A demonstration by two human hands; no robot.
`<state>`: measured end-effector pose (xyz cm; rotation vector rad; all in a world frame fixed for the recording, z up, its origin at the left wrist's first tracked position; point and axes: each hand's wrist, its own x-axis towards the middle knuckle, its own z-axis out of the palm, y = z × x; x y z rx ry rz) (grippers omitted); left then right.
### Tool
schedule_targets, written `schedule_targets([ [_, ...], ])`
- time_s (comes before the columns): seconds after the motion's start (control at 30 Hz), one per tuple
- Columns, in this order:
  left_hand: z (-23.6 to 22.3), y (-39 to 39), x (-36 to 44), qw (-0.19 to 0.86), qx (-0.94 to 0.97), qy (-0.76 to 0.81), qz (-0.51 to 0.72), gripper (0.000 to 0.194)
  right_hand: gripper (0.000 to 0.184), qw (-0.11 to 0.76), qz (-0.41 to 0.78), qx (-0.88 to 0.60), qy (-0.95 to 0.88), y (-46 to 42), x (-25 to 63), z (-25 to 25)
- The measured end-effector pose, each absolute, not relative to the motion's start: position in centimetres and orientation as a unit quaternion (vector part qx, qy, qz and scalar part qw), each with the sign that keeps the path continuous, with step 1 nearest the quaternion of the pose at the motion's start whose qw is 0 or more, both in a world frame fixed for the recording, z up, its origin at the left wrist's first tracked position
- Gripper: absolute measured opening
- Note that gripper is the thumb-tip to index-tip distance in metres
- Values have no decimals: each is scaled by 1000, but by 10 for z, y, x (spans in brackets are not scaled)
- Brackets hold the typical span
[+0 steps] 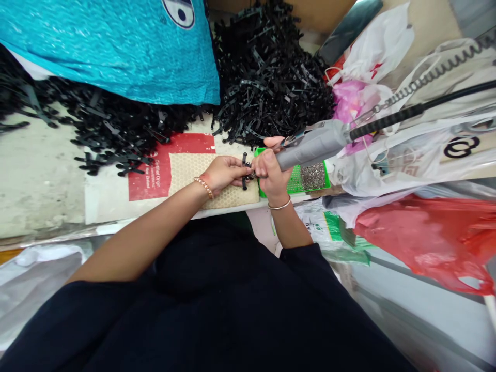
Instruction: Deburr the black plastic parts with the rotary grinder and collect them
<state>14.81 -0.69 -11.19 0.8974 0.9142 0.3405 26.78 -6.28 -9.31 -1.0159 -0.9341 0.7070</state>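
My left hand (223,173) pinches a small black plastic part (245,178) over a tan honeycomb-patterned mat (189,173). My right hand (269,170) is wrapped round the front end of a grey electric screwdriver (313,144), which is held at a slant. The tool's tip meets the black part between my two hands; the fingers partly hide the contact point. Just behind my right hand lies a green perforated tray (294,181) with a heap of small metal screws (313,177) at its right end.
Heaps of black plastic parts (271,88) lie at the back, with more to the left (116,124). A blue sack (108,46) rests over them. The screwdriver's cable (442,103) and a coiled cord (434,75) run off right. A red bag (430,237) hangs at right.
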Motion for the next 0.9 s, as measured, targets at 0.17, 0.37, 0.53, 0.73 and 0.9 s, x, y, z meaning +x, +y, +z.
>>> schedule_targets([
  [0.17,-111,-7,148,788,416,423,163,38,50,723,315,-468,-399,-63,268,-88],
  [0.37,-110,-8,148,788,414,425,164,37,51,732,312,-479,-371,-65,269,-83],
  [0.53,-110,-8,147,786,420,424,165,38,58,723,320,-504,-349,-66,269,-81],
  [0.73,-109,-8,147,783,422,427,163,36,55,718,312,-511,-356,-66,269,-83],
  [0.9,-107,-9,147,782,422,428,164,34,51,711,312,-500,-384,-64,270,-90],
])
